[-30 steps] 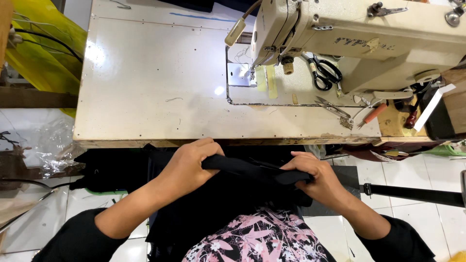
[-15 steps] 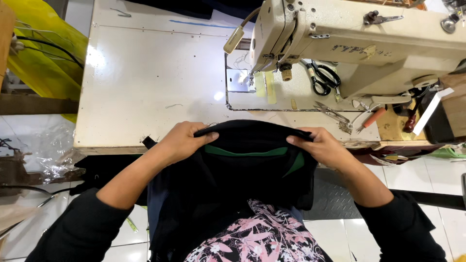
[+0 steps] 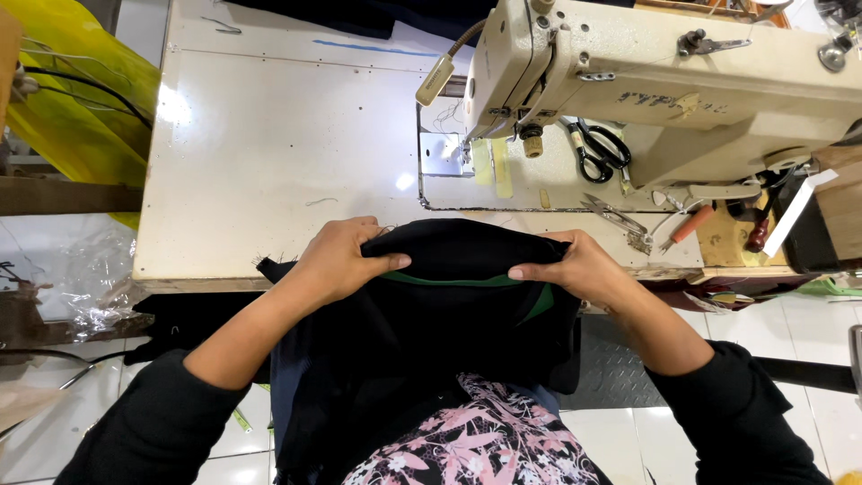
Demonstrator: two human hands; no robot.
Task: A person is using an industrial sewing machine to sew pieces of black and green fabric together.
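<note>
Fabric (image 3: 449,296) hides our fingertips and the table's (image 3: 269,153) near edge; its lower part drops out of sight over our lap. It is black, with a green band showing at the fold, at lower centre of the frame. Our left hand (image 3: 337,260) and right hand (image 3: 575,265) pinch its top edge below the sewing machine (image 3: 664,81).
</note>
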